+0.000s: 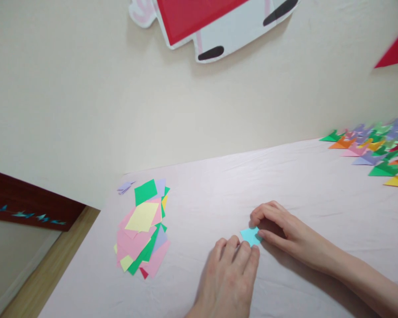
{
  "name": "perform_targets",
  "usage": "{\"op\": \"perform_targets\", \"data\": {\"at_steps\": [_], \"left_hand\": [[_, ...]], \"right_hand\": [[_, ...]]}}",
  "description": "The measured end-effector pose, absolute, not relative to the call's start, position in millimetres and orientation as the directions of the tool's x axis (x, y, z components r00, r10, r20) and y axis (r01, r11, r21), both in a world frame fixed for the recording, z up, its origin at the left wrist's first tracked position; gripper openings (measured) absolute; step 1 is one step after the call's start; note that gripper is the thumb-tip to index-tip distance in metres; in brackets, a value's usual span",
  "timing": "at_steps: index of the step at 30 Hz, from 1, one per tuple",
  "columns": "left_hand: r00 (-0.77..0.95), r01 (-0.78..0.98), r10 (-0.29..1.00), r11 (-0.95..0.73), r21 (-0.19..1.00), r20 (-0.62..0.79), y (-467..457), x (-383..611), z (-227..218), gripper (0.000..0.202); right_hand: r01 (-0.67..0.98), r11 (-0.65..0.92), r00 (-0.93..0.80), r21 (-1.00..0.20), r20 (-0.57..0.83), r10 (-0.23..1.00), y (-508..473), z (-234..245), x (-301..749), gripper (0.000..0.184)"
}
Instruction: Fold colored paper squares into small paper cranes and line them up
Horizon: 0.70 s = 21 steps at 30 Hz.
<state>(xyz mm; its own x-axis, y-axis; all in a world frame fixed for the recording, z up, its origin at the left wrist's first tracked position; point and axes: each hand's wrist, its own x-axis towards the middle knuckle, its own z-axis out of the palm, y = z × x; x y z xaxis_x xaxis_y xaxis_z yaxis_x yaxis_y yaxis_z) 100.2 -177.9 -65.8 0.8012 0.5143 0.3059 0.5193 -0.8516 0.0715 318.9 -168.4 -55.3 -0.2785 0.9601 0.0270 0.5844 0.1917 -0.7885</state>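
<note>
A small light-blue paper piece (250,235) lies on the pale pink cloth (285,185) near the front middle. My left hand (230,276) comes from below, fingers curled, with its fingertips pressing the near edge of the blue paper. My right hand (280,229) reaches in from the right, fingers bent together and pinching the paper's right side. Most of the paper is hidden under both hands.
A loose pile of coloured paper squares (142,232) lies to the left, with a small folded lilac piece (125,187) behind it. Several folded coloured paper shapes (378,152) crowd the far right. A wall rises behind, with a red-and-white cutout (215,22). The cloth's left edge drops to wooden floor (49,269).
</note>
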Motion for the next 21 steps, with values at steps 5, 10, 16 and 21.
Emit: {"op": "perform_targets", "data": {"at_steps": [5, 10, 16, 21], "left_hand": [[0.808, 0.516, 0.51, -0.854, 0.063, 0.294, -178, 101, -67, 0.035], [0.799, 0.518, 0.51, -0.853, 0.065, 0.319, -178, 102, -66, 0.034], [0.782, 0.524, 0.505, -0.85, 0.052, 0.365, -182, 99, -67, 0.028], [0.766, 0.541, 0.513, -0.84, 0.043, 0.389, -184, 96, -67, 0.027]], "right_hand": [[0.662, 0.194, -0.244, -0.724, 0.036, 0.969, -172, -53, 311, 0.018], [0.669, 0.191, -0.222, -0.718, 0.052, 0.974, -173, -57, 308, 0.022], [0.622, 0.18, -0.234, -0.762, 0.039, 0.971, -172, -57, 313, 0.029], [0.6, 0.197, -0.237, -0.775, 0.063, 0.969, -170, -54, 312, 0.031]]}}
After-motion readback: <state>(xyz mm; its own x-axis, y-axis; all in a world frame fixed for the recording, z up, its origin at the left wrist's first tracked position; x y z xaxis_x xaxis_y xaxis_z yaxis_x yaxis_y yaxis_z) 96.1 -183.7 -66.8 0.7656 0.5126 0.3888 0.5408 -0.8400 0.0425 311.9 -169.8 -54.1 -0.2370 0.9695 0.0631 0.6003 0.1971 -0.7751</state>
